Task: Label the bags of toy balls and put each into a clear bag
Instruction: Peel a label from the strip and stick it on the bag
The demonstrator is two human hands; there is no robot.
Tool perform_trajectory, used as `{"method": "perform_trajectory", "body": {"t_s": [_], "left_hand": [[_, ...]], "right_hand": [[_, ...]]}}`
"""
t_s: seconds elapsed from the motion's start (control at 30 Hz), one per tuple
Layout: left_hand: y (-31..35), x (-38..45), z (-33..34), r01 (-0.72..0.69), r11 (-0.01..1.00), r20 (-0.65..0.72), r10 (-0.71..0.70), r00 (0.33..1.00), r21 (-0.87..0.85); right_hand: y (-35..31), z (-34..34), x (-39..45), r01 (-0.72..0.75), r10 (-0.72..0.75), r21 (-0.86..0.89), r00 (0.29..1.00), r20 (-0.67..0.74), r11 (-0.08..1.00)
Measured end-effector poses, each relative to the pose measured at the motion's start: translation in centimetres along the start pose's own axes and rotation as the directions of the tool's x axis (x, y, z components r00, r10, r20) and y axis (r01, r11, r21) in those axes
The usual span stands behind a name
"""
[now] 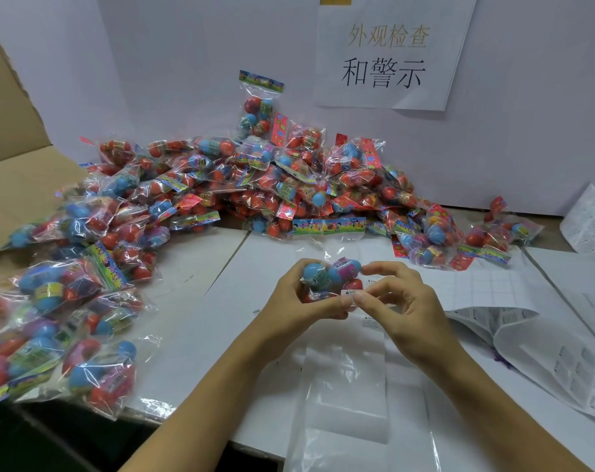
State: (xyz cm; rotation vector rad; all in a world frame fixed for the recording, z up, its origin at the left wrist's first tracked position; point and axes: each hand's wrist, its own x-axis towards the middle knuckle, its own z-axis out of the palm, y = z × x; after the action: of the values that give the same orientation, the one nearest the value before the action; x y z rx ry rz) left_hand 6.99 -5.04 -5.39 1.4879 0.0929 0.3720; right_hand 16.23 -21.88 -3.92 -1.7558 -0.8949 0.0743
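While cupping the bag of toy balls (330, 277), both hands (350, 301) curled, fingertips pinching its label (371, 284).

Both hands (354, 301) and forearms bare; seemingly no rings or sleeves

— What colours is that pile of ball bags (255, 185)?
— Red and blue balls, rainbow and pink header cards. In front of it, white label sheets (487, 287) ruled in a faint grid.
— Behind it?
— A white sign (391, 52) bearing black and tan characters.
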Motion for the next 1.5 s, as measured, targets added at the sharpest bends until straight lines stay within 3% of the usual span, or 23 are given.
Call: {"method": "perform_trajectory", "body": {"t_s": [0.23,0.43,0.6,0.77,1.03,1.5], "left_hand": [[0.1,-0.1,0.1,-0.022,0.999,-0.022,0.023,0.999,0.047],[0.3,-0.3,0.5,-0.052,0.998,-0.027,0.054,0.998,0.047],[0.4,-0.2,0.6,-0.051,0.998,-0.028,0.052,0.998,0.028],[0.6,-0.2,0.5,-0.029,0.999,-0.018,0.028,0.999,-0.023],[0.9,0.0,0.4,0.007,0.989,-0.024,-0.011,1.0,-0.148],[0.8,0.0,0.2,0.01,0.983,-0.033,-0.016,0.999,-0.182]], "right_hand": [[0.1,0.3,-0.1,0.024,-0.028,-0.067,0.997,-0.065,0.997],[0.3,0.7,-0.1,0.088,-0.113,-0.148,0.979,-0.17,0.985],[0.7,0.9,0.1,0.176,-0.231,-0.288,0.958,-0.171,0.941],[0.5,0.6,0.3,0.088,-0.096,-0.084,0.99,-0.098,0.993],[0.3,1.1,0.1,0.033,-0.028,0.045,0.993,-0.114,0.998],[0.3,1.3,-0.2,0.077,-0.074,0.029,0.993,-0.094,0.997]]}}
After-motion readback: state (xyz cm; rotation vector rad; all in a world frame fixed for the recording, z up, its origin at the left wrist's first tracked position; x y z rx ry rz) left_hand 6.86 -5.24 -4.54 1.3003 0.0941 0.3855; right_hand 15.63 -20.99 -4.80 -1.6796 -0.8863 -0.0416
